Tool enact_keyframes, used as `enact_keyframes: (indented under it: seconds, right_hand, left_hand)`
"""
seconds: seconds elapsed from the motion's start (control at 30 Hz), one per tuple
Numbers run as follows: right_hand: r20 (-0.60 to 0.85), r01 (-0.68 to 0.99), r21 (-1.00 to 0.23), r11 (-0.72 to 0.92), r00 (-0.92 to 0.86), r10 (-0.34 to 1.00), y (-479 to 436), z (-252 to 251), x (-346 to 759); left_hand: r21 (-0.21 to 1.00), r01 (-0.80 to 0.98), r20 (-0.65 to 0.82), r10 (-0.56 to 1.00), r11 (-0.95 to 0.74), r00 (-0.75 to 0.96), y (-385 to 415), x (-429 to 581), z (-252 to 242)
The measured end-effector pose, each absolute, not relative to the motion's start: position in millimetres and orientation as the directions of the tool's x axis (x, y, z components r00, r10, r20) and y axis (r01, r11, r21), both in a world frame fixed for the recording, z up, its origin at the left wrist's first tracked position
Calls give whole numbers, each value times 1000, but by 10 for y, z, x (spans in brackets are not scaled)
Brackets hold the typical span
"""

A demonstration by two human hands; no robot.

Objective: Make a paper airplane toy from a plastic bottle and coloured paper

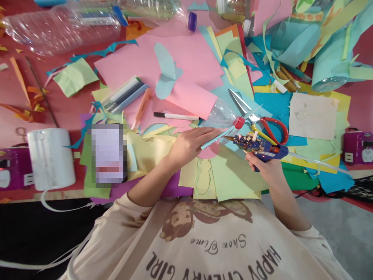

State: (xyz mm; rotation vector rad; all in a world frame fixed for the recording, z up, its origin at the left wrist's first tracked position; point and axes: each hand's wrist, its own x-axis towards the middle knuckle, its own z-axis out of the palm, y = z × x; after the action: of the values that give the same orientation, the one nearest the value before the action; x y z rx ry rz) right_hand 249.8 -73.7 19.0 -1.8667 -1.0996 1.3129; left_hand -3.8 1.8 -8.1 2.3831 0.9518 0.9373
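Observation:
My right hand (264,165) is wrapped round the handle of a blue glue gun (262,151), whose top is covered in paper bits. Its nozzle points left at a narrow light-blue paper strip (217,139). The fingers of my left hand (194,142) are pressed together on that strip. Just above lies a clear plastic bottle (223,112) with a red cap (239,122), its body wrapped in pink paper (194,99). Light-blue paper wings (166,72) stand at the bottle's far end. Red-handled scissors (274,130) lie open beyond the glue gun.
A phone (107,153) and a white device (51,159) lie at the left. Markers (126,95) and a pen (175,116) rest on coloured paper. Clear bottles (64,27) line the back; a blue-wrapped bottle (332,66) is at back right.

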Motion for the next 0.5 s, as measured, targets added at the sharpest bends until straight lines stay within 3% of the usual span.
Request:
enact_keyframes:
  seconds: [0.5]
  right_hand:
    - [-450,238,-841,-486,192,872,-676,228,2481]
  left_hand:
    - [567,449,448,717,-690,534,19,-33,-72]
